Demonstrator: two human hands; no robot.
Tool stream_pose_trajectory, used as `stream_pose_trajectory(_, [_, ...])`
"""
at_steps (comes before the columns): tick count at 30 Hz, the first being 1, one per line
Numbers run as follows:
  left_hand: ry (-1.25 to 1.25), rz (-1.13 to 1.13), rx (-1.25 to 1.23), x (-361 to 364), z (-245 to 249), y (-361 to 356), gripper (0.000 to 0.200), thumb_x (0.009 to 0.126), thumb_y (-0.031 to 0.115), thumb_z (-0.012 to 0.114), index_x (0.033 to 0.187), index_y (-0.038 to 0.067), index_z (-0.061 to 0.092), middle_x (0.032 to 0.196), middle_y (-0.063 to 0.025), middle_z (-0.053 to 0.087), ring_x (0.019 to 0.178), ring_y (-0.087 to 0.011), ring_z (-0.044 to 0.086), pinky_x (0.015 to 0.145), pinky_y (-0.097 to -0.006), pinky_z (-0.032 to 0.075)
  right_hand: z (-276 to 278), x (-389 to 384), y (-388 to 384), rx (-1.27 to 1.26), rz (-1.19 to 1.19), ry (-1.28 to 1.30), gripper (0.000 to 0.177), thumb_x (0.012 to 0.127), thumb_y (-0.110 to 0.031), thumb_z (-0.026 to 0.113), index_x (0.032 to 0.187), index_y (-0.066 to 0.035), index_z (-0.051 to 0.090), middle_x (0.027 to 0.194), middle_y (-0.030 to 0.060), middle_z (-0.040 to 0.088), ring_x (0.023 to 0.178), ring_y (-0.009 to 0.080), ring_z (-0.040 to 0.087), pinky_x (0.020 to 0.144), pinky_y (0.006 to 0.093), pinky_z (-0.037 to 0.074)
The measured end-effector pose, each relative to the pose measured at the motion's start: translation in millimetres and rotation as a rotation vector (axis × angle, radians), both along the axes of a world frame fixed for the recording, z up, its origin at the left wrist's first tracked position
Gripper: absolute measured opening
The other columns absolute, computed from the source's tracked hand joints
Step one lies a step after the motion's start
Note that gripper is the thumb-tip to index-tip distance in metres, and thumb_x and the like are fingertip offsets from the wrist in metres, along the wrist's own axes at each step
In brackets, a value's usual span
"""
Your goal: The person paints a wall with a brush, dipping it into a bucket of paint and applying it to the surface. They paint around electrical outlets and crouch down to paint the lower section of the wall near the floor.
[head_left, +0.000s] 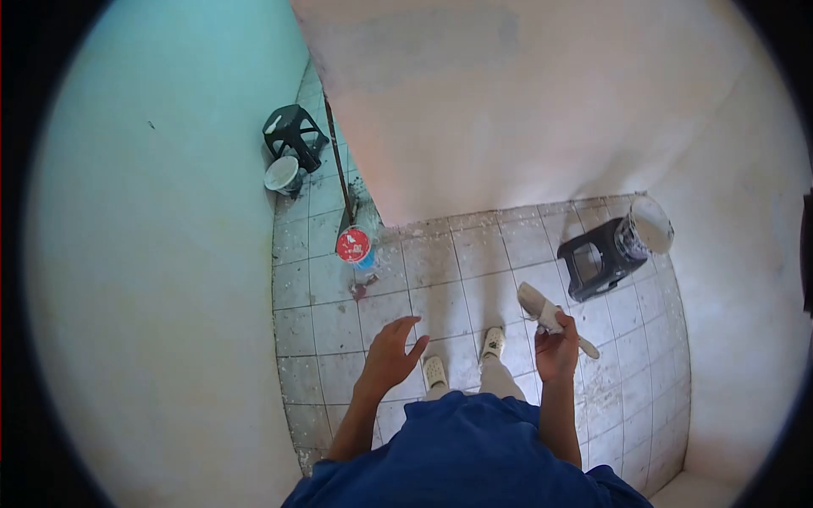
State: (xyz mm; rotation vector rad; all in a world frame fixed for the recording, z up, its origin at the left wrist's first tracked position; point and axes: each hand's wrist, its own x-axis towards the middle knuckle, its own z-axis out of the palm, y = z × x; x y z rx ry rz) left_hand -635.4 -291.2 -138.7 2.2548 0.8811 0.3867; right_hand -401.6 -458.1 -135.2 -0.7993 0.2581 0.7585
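Right of frame centre, the right hand point(556, 347) keeps its grip clenched on a putty knife point(535, 300), blade pointing upper left above the tiled floor point(440, 279). The left hand point(391, 351) has its grip released and holds nothing. Advisable: firm wrist, blade away from the legs.

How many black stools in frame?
2. Far stool by the turquoise wall, upper left, white bucket beside it; near stool beyond the right hand and its scraper, a pail against it. None looks hidden.

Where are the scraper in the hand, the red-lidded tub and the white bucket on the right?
scraper point(537, 303): head view, on its flat blade.
red-lidded tub point(353, 245): head view, centre of its lid.
white bucket point(650, 223): head view, on its pale inside.
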Motion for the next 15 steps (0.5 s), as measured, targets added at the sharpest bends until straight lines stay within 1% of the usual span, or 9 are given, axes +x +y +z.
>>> stream_pose_trajectory(3, [-0.022,-0.110,0.046,12,8,-13,0.036,0.087,0.026,0.059,0.114,0.002,0.055,0.114,-0.0181,0.058,0.107,-0.0339,0.054,0.091,-0.0406,0.043,-8,8,-42,-0.008,-0.102,-0.017,0.022,0.084,-0.014,0.056,0.104,-0.004,0.052,0.095,0.0036,0.057,0.081,0.0114,0.058,0.063,0.0214,0.051])
stream_pose_trajectory(4, [-0.029,-0.131,0.069,18,12,-20,0.034,0.088,0.025,0.058,0.113,0.004,0.056,0.114,-0.0166,0.059,0.107,-0.0325,0.054,0.090,-0.0403,0.043,-10,11,-55,0.004,-0.140,-0.001,0.019,0.085,-0.014,0.056,0.101,-0.004,0.053,0.092,0.0046,0.059,0.077,0.0118,0.059,0.062,0.0213,0.052])
stream_pose_trajectory(6, [-0.032,-0.160,0.037,33,21,-36,0.033,0.088,0.025,0.058,0.113,0.004,0.056,0.113,-0.0159,0.059,0.107,-0.0321,0.054,0.090,-0.0403,0.043,-14,19,-79,0.033,-0.220,0.028,0.014,0.086,-0.014,0.055,0.095,-0.003,0.056,0.087,0.0067,0.063,0.070,0.0126,0.060,0.059,0.0212,0.053])
stream_pose_trajectory(12, [-0.072,-0.258,0.049,102,23,-103,0.030,0.088,0.024,0.058,0.111,0.005,0.057,0.112,-0.0149,0.059,0.105,-0.0317,0.055,0.089,-0.0406,0.044,-19,66,-164,0.048,-0.309,0.052,0.012,0.086,-0.014,0.055,0.093,-0.004,0.057,0.086,0.0064,0.064,0.069,0.0132,0.061,0.060,0.0216,0.053])
stream_pose_trajectory(15, [-0.080,-0.276,0.053,155,20,-149,0.030,0.088,0.024,0.058,0.111,0.005,0.057,0.112,-0.0148,0.059,0.105,-0.0319,0.055,0.089,-0.0404,0.044,-22,106,-217,0.104,-0.322,0.025,0.020,0.084,-0.014,0.057,0.101,-0.004,0.052,0.094,0.0044,0.058,0.078,0.0122,0.058,0.063,0.0221,0.051])
